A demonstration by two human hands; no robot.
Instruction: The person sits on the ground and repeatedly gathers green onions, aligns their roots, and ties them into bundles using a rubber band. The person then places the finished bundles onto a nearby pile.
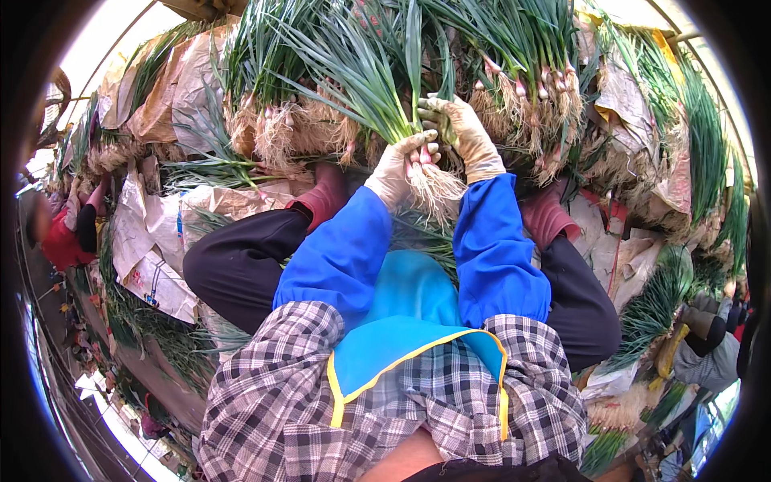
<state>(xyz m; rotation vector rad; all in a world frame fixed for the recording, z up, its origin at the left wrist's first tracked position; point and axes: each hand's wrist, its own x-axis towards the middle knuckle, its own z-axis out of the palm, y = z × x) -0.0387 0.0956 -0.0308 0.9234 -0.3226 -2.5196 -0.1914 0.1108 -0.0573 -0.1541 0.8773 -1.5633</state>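
Observation:
My left hand (399,165), in a pale, soiled glove, grips a small bunch of green garlic (385,99) just above its pinkish bulbs (421,155). The long leaves fan up and to the left, while the pale roots (435,188) hang below my fingers. Beside it, my gloved right hand (467,129) has its fingers curled at the upright stalks. A dark green leaf (448,75) runs down into these fingers, and its lower part is partly hidden by them. Both forearms are in blue sleeves, above a blue apron (409,289) with yellow edging.
Rows of green garlic with roots hang ahead, at left (274,129) and right (536,90). Loose plants (223,172) and woven sacks (159,235) lie around my red boots (325,193). Other people sit far left (66,241) and far right (708,361), near another leafy pile (650,307).

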